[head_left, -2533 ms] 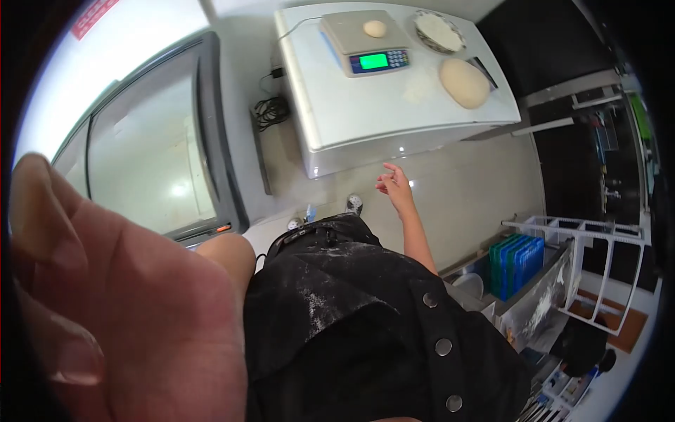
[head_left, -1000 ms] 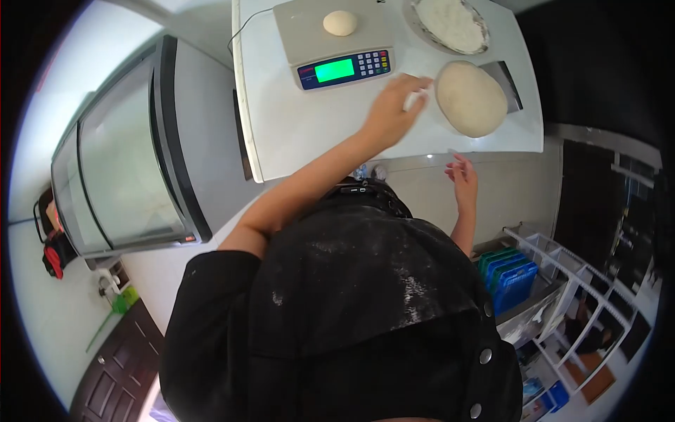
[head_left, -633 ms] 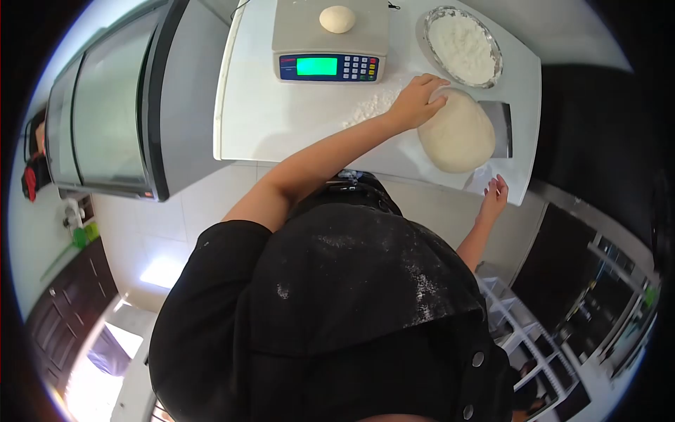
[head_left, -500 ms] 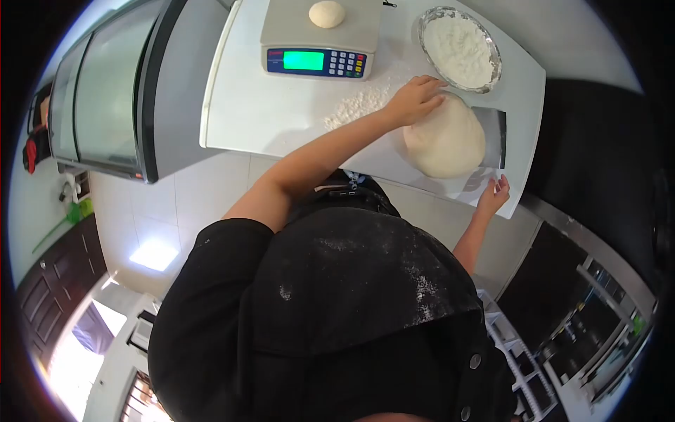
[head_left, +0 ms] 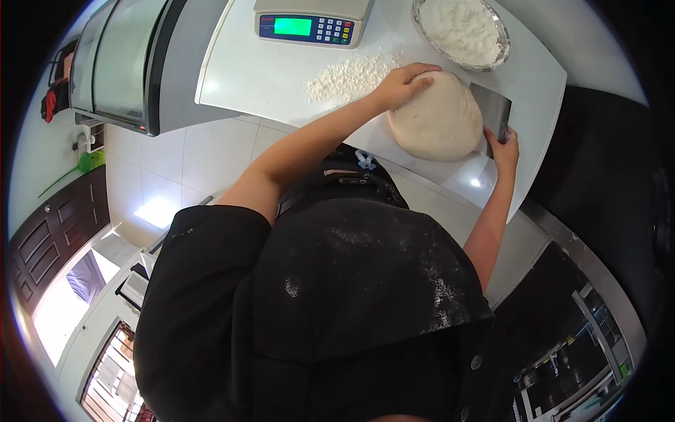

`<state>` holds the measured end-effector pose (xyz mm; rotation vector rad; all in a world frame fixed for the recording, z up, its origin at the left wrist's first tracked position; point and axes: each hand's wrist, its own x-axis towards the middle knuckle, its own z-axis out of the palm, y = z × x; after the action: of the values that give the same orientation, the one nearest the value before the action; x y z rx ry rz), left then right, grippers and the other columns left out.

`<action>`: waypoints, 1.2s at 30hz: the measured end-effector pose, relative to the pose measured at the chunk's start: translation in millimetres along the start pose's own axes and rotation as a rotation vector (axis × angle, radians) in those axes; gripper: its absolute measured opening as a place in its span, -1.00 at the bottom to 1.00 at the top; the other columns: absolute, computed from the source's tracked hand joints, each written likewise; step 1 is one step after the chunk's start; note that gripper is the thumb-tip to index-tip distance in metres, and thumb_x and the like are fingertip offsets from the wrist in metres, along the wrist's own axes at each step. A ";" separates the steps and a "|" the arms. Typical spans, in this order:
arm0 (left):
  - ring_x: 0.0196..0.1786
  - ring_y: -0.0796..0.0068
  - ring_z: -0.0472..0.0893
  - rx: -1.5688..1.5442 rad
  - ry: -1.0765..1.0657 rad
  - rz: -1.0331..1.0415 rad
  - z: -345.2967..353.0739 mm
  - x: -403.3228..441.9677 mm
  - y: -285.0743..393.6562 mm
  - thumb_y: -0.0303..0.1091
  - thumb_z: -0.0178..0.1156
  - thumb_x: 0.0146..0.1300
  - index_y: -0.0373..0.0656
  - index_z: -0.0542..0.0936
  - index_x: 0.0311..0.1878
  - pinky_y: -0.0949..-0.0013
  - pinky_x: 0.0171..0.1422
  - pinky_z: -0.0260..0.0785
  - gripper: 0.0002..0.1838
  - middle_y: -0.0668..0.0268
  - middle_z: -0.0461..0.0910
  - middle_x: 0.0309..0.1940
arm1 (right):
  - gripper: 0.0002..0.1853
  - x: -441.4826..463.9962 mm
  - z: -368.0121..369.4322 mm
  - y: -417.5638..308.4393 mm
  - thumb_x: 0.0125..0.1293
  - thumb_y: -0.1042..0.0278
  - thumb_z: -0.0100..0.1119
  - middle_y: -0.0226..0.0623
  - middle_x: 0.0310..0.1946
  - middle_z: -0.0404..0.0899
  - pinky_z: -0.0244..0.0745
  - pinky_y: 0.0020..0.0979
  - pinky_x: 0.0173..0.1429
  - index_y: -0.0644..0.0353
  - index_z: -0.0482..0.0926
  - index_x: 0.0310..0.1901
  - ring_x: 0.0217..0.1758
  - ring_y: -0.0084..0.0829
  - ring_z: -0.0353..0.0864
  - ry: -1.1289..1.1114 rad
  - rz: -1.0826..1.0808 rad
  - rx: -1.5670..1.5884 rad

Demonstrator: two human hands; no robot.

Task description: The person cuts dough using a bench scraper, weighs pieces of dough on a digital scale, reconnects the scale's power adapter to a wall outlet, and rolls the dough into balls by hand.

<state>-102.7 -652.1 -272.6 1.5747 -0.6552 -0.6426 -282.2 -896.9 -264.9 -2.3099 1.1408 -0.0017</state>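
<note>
Draping your left hand loosely over the dough on the white table, you've just brought your right hand up to the metal plate, so both have contact; can't tell if the right is gripping. Digital scale and loose flour sit left, flour bowl behind, dough blocking left hand from plate.
</note>
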 end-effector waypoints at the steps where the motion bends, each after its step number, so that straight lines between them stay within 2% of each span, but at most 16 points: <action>1: -0.03 0.38 0.52 -0.024 0.019 -0.032 3.0 -4.1 2.8 -0.26 -0.02 0.28 -0.07 0.49 0.14 0.43 0.12 0.35 -0.62 0.24 0.53 0.02 | -0.19 2.3 -1.1 -1.5 -0.01 -0.10 0.36 0.01 -0.08 0.48 0.40 -0.37 0.04 0.39 0.34 0.13 -0.10 -0.17 0.51 -0.027 0.018 0.029; 5: -0.02 0.37 0.51 -0.007 0.093 -0.027 18.4 -30.3 12.4 -0.27 -0.03 0.28 -0.08 0.47 0.16 0.42 0.14 0.33 -0.61 0.21 0.50 0.05 | -0.20 7.8 -6.7 -4.6 -0.02 -0.09 0.38 -0.01 -0.09 0.52 0.42 -0.39 0.01 0.43 0.37 0.08 -0.13 -0.22 0.54 -0.090 0.073 0.156; 7: -0.03 0.34 0.50 0.119 0.156 0.077 22.2 -40.7 13.3 -0.27 -0.03 0.30 -0.09 0.45 0.18 0.40 0.13 0.32 -0.61 0.20 0.48 0.07 | -0.21 5.5 -8.5 -3.2 -0.03 -0.08 0.39 -0.02 -0.10 0.54 0.43 -0.40 0.01 0.46 0.40 0.04 -0.13 -0.25 0.55 -0.119 0.129 0.259; 10: -0.05 0.29 0.49 0.244 0.109 0.054 -2.1 -33.6 23.0 -0.33 0.05 0.25 -0.12 0.47 0.14 0.38 0.10 0.32 -0.62 0.20 0.47 0.05 | -0.22 0.3 -10.9 -1.6 -0.03 -0.08 0.38 -0.04 -0.11 0.54 0.42 -0.43 0.01 0.46 0.41 0.04 -0.12 -0.28 0.55 -0.140 0.157 0.302; 13: -0.06 0.19 0.51 0.684 0.400 0.537 -81.8 8.8 40.4 -0.37 0.19 0.06 -0.14 0.56 -0.07 0.26 0.07 0.32 -0.69 0.20 0.55 -0.08 | -0.23 -2.4 -6.1 -3.9 -0.03 -0.09 0.38 -0.05 -0.11 0.55 0.40 -0.46 0.01 0.45 0.42 0.04 -0.11 -0.31 0.55 -0.165 0.196 0.347; 14: -0.15 0.29 0.54 0.736 0.518 0.529 -117.0 27.9 40.3 -0.37 0.20 0.06 -0.16 0.58 -0.10 0.32 -0.02 0.37 -0.71 0.22 0.59 -0.15 | -0.23 -3.1 -4.0 -4.7 -0.03 -0.09 0.38 -0.05 -0.11 0.55 0.40 -0.46 0.01 0.44 0.43 0.04 -0.12 -0.32 0.54 -0.156 0.206 0.358; 16: 0.05 0.03 0.43 0.818 0.214 -0.368 -186.1 66.1 63.6 -0.18 0.27 -0.01 0.01 0.46 0.13 0.09 0.21 0.19 -0.45 0.06 0.41 0.11 | -0.23 -5.1 -2.6 -3.7 -0.03 -0.10 0.38 -0.05 -0.12 0.56 0.40 -0.46 0.02 0.44 0.43 0.03 -0.12 -0.32 0.54 -0.132 0.228 0.374; 17: 0.02 0.04 0.44 0.935 0.051 -0.365 -212.2 83.2 60.8 -0.16 0.31 -0.07 -0.02 0.51 0.02 0.09 0.21 0.19 -0.50 0.08 0.49 0.01 | -0.23 -6.5 -2.4 -2.9 -0.03 -0.11 0.38 -0.05 -0.12 0.56 0.39 -0.46 0.02 0.43 0.44 0.03 -0.12 -0.32 0.54 -0.121 0.238 0.380; 18: 0.02 0.04 0.44 0.937 0.050 -0.364 -222.5 94.6 53.7 -0.16 0.31 -0.07 -0.02 0.51 0.02 0.09 0.21 0.19 -0.50 0.08 0.49 0.01 | -0.23 -8.2 -2.3 -2.6 -0.03 -0.11 0.38 -0.05 -0.12 0.56 0.39 -0.46 0.02 0.43 0.44 0.03 -0.12 -0.32 0.54 -0.120 0.239 0.382; 22: 0.04 0.04 0.43 0.886 -0.341 -0.252 -254.4 121.6 40.0 -0.12 0.37 -0.17 -0.06 0.56 -0.04 0.13 0.17 0.24 -0.46 0.12 0.57 -0.14 | -0.26 -8.9 1.5 -7.6 -0.05 -0.11 0.39 -0.10 -0.19 0.58 0.42 -0.46 -0.04 0.44 0.47 -0.03 -0.19 -0.35 0.55 -0.053 0.243 0.348; 23: 0.04 0.04 0.43 0.892 -0.343 -0.246 -257.0 123.5 43.0 -0.12 0.37 -0.17 -0.06 0.56 -0.04 0.13 0.17 0.24 -0.46 0.12 0.57 -0.14 | -0.26 -8.5 2.4 -8.9 -0.05 -0.11 0.39 -0.10 -0.19 0.58 0.42 -0.46 -0.04 0.44 0.47 -0.03 -0.19 -0.35 0.55 -0.048 0.243 0.354; 32: -0.08 0.12 0.52 1.022 0.144 -0.066 -277.2 117.9 66.7 -0.07 0.43 -0.20 -0.10 0.58 -0.05 0.16 0.08 0.36 -0.41 0.16 0.60 -0.24 | -0.28 -13.7 5.1 -8.9 -0.06 -0.12 0.39 -0.15 -0.26 0.59 0.43 -0.50 -0.12 0.42 0.49 -0.07 -0.26 -0.40 0.55 -0.010 0.216 0.381; 33: -0.08 0.12 0.52 1.021 0.145 -0.066 -273.6 114.0 74.2 -0.07 0.43 -0.20 -0.10 0.58 -0.05 0.16 0.08 0.36 -0.41 0.16 0.60 -0.24 | -0.28 -13.9 5.4 -9.5 -0.06 -0.12 0.39 -0.15 -0.26 0.59 0.43 -0.50 -0.12 0.42 0.49 -0.07 -0.26 -0.40 0.55 -0.010 0.215 0.380; 36: -0.14 0.17 0.55 1.122 0.406 0.146 -250.9 88.9 101.4 -0.14 0.39 -0.10 -0.16 0.57 -0.07 0.19 0.05 0.38 -0.50 0.15 0.60 -0.25 | -0.22 -13.7 4.8 -10.6 -0.04 -0.16 0.35 -0.07 -0.15 0.56 0.40 -0.45 0.00 0.45 0.45 -0.01 -0.13 -0.32 0.54 -0.030 0.235 0.348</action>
<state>136.1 -555.6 -151.0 2.5478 -0.8620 0.2563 -282.0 -879.4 -260.6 -1.8589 1.2795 -0.0719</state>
